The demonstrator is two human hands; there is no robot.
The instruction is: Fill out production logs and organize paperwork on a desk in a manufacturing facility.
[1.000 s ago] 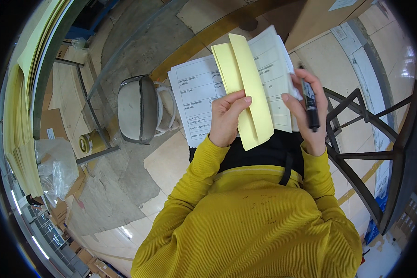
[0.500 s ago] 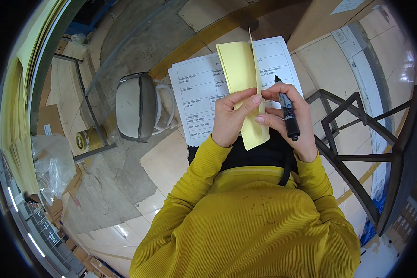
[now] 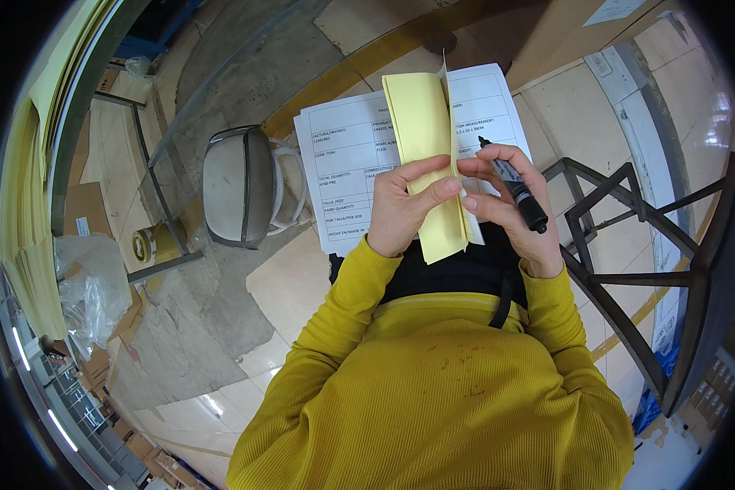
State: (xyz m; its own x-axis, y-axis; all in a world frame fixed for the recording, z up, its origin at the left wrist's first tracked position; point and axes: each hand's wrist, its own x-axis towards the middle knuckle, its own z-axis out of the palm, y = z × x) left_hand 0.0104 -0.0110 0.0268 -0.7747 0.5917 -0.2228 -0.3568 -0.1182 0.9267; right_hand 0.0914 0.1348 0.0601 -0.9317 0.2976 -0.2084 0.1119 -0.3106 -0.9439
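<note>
One roll of tape (image 3: 149,243) is lying on the floor beside one grey chair (image 3: 238,186). The left hand (image 3: 406,208) is pinching one yellow paper strip (image 3: 427,155) over one white printed sheet (image 3: 353,163). The right hand (image 3: 510,204) is pinching it too, fingers curled around one black marker (image 3: 515,187).

Both yellow-sleeved forearms rise from below, the left hand (image 3: 400,214) with thumb pressed forward, the right hand (image 3: 510,204) curled closed, fingertips (image 3: 469,166) almost meeting the left thumb.
</note>
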